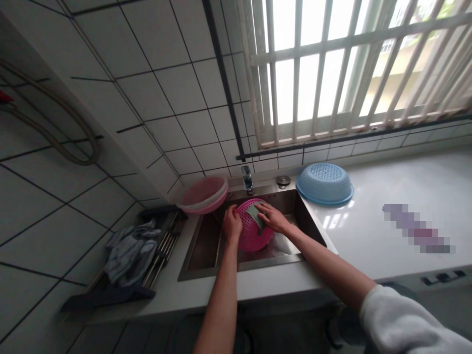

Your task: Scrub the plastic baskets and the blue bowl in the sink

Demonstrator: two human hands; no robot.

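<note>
A bright pink colander (254, 241) with rows of holes is held tilted inside the steel sink (313, 223). My left hand (232, 223) grips its rim at the left side. With my right hand (273, 217) I press a grey-green cloth (254, 212) against the colander's upper inner side, fingers laid over the cloth. Part of the cloth hangs down toward the colander's middle. Behind the colander stands the faucet (247, 178), and no stream of water can be made out.
Pink basins (204, 194) rest at the sink's back left corner. A blue colander (325, 184) lies upside down on the white counter (365, 236) at right. Left of the sink, a crumpled grey cloth (132, 250) lies by a metal rack (162, 253). A round drain cover (283, 181) sits behind the sink.
</note>
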